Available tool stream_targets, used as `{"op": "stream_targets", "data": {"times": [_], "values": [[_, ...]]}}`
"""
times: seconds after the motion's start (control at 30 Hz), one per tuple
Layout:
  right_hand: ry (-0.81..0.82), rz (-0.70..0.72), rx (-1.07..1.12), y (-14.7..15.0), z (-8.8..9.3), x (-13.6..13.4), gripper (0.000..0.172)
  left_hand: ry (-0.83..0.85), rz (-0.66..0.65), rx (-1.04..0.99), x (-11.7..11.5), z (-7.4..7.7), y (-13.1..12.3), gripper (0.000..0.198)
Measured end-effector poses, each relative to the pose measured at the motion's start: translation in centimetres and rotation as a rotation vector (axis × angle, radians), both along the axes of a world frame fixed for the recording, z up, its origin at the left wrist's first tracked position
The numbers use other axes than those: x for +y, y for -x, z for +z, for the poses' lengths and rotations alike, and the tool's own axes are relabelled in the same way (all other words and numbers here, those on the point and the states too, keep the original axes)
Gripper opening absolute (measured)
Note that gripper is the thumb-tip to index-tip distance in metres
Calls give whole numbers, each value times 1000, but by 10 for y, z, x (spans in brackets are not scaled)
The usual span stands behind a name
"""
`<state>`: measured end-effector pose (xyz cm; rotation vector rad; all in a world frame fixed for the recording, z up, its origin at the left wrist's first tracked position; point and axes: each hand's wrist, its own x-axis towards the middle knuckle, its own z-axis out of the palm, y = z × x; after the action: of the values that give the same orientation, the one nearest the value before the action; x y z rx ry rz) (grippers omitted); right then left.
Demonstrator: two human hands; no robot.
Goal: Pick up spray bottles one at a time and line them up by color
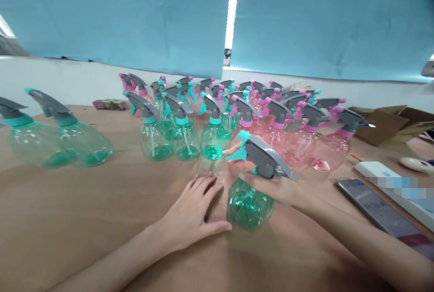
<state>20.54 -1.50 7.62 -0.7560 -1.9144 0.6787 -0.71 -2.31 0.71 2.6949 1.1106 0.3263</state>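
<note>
A green spray bottle (249,204) with a grey and teal trigger head (262,154) stands on the wooden table (84,219) right in front of me. My right hand (271,186) is wrapped round its neck just below the trigger. My left hand (191,213) lies flat on the table with fingers stretched out, its thumb touching the bottle's base.
Several green spray bottles (183,134) and pink spray bottles (305,140) crowd the table's far middle. Two more green bottles (57,140) stand at the left. A phone (376,210), a white box (396,186) and cardboard boxes (389,122) lie at the right.
</note>
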Motion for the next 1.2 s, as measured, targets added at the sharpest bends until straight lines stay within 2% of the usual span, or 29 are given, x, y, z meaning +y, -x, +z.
{"op": "stream_targets", "data": {"times": [0.13,0.37,0.53,0.7,0.87,0.93,1.07,1.2], "values": [[91,42,54,5,6,-2,32,-18,-14,16,-1,-1,1,78],[96,48,19,5,8,-4,15,-43,-27,41,-2,-2,1,77],[118,69,33,3,3,-2,34,-46,-31,30,-3,0,0,75],[134,44,88,3,-7,0,37,-44,-33,18,-3,0,0,73],[185,29,98,3,-8,-1,44,-63,-42,17,-4,0,0,71],[196,13,79,3,-8,-2,42,-63,-41,25,-4,1,0,71],[198,-1,53,2,-12,-1,27,-58,-46,31,-3,2,-1,71],[201,6,47,3,-12,-1,26,-53,-52,10,-4,2,-1,70]]}}
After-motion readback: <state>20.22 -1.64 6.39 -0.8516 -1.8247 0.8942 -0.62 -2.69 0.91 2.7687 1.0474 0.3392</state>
